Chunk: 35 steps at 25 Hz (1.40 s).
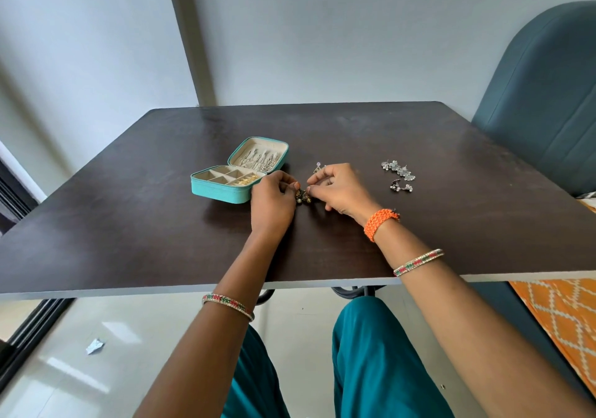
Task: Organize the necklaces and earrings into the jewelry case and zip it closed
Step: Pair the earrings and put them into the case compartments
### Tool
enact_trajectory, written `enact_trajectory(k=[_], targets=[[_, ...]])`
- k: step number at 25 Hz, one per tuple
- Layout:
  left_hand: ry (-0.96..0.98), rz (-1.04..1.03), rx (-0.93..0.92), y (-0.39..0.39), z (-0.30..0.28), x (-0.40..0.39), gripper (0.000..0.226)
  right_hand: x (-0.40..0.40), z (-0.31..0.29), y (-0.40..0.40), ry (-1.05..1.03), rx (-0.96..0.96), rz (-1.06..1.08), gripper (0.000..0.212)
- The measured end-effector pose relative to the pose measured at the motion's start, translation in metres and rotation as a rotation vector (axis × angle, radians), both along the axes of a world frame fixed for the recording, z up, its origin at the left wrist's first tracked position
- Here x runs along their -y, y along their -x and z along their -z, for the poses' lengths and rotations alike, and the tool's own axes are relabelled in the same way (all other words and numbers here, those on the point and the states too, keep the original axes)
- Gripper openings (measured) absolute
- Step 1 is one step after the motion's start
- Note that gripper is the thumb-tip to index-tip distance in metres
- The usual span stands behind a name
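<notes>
One open turquoise zip-around jewelry case (pixel 222 188) lies on the dark wooden bench (pixel 419 224), silver chains in its lid and gold pieces in one tray compartment. Just to its right, two hands, left hand (pixel 272 203) and right hand (pixel 342 191), pinch one small dark beaded earring cluster (pixel 303 196) between them. Two silver earring groups (pixel 398 170) lie farther right.

No legible text or labels anywhere.

Dark table (pixel 419 146): open case (pixel 222 188), earrings (pixel 398 169).
</notes>
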<state>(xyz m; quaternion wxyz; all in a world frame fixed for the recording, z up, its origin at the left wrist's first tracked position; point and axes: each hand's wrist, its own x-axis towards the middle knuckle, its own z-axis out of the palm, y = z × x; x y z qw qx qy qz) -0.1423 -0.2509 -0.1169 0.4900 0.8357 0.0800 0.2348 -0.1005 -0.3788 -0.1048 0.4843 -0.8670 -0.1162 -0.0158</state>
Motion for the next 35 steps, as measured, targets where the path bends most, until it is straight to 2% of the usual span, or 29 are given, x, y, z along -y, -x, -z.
enact_trajectory(k=[6,10,12,15,17,18,21,25,28,31,35], targets=[[-0.003,-0.022,-0.001,0.003,0.000,0.001,0.007,0.003,0.007,-0.004,0.006,0.061,-0.058,0.017],[-0.011,-0.049,-0.009,0.004,0.002,0.002,0.006,0.005,0.005,0.001,0.029,0.092,0.010,0.006],[-0.021,-0.067,-0.008,0.005,0.002,0.002,0.006,0.006,0.001,0.005,0.075,0.098,0.032,0.016],[-0.037,-0.079,-0.008,0.006,0.001,0.001,0.007,-0.001,-0.007,0.012,0.251,0.096,0.055,0.032],[-0.029,-0.074,-0.009,0.006,0.001,0.001,0.008,-0.008,-0.007,0.012,0.405,0.107,0.083,0.034],[-0.025,-0.072,-0.009,0.006,0.001,0.001,0.008,-0.010,-0.006,0.011,0.411,0.109,0.086,0.032],[-0.028,-0.071,-0.012,0.006,0.002,0.001,0.008,-0.004,-0.001,0.004,0.185,0.052,0.050,0.023],[-0.024,-0.087,-0.021,0.006,0.000,0.003,0.005,0.004,-0.006,0.003,-0.098,-0.131,0.001,0.017],[-0.076,-0.130,-0.033,0.008,-0.002,0.006,0.006,0.005,-0.011,0.005,-0.196,-0.211,-0.023,0.015],[-0.107,-0.135,-0.045,0.006,-0.002,0.006,0.008,0.006,-0.014,0.007,-0.215,-0.265,-0.059,0.004],[-0.108,-0.134,-0.052,0.004,-0.002,0.006,0.008,0.001,-0.014,0.007,-0.257,-0.342,0.060,0.010]])
